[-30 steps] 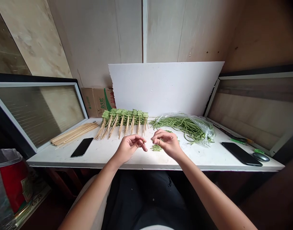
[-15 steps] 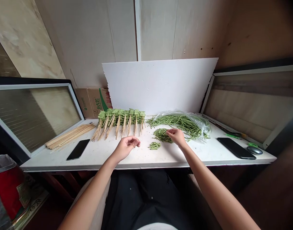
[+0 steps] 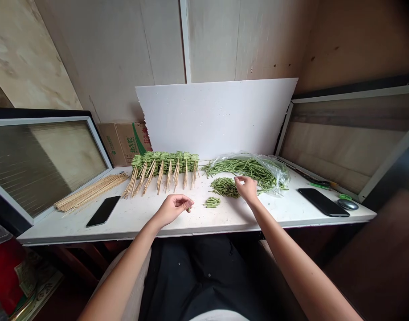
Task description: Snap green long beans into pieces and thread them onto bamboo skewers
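My left hand (image 3: pixel 173 210) is closed above the front of the table, a short green bean piece (image 3: pixel 189 209) pinched between thumb and fingers. My right hand (image 3: pixel 247 187) hovers at the right edge of a pile of cut green beans (image 3: pixel 224 187), fingers pinched together; whether anything is in them is hidden. Between the hands lies a small group of bean pieces (image 3: pixel 212 202), side by side. Behind, whole long beans (image 3: pixel 247 167) spill from a clear plastic bag (image 3: pixel 278 174). Skewered bean pieces (image 3: pixel 164 159) are stacked at back left, their sticks pointing towards me.
Loose bamboo skewers (image 3: pixel 91 192) lie at the left, with a phone (image 3: pixel 103 211) beside them. Another black phone (image 3: pixel 323 202) and a grey computer mouse (image 3: pixel 347 204) are at the right. A white foam board (image 3: pixel 218 118) and a cardboard box (image 3: pixel 122 141) stand behind.
The whole view has shifted slightly. A bean piece now shows at my left fingertips. My right hand has lifted a little away from the cut pile.
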Action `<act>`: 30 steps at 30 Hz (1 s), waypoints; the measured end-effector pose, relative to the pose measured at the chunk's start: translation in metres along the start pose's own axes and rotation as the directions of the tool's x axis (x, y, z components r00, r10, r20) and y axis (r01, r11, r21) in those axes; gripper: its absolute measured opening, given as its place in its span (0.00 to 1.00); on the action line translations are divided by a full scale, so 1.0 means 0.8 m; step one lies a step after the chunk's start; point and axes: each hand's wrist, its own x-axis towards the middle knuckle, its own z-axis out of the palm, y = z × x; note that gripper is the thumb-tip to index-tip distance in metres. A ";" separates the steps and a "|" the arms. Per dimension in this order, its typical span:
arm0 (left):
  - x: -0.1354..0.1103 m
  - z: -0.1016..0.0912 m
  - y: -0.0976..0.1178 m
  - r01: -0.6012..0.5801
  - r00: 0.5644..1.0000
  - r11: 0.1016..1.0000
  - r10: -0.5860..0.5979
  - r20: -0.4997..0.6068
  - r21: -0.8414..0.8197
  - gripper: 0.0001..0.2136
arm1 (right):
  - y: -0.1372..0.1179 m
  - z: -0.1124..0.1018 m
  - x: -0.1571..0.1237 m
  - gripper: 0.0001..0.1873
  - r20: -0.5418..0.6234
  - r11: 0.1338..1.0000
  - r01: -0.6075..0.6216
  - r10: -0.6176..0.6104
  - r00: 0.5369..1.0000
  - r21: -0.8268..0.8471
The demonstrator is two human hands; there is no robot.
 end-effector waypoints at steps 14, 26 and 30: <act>0.012 0.003 -0.020 -0.051 0.987 0.987 0.026 -0.158 -0.154 0.19 | -0.131 -0.005 -0.092 0.21 0.540 0.831 0.261 -0.526 0.657 0.492; 0.013 -0.010 -0.018 -0.045 0.981 0.989 0.017 -0.195 -0.141 0.19 | -0.135 0.020 -0.121 0.20 0.463 0.797 0.448 -0.601 0.651 0.405; 0.007 -0.081 -0.024 -0.053 0.895 0.942 0.192 -0.403 0.330 0.15 | -0.099 0.010 -0.123 0.21 0.336 0.767 0.535 -0.638 0.693 0.355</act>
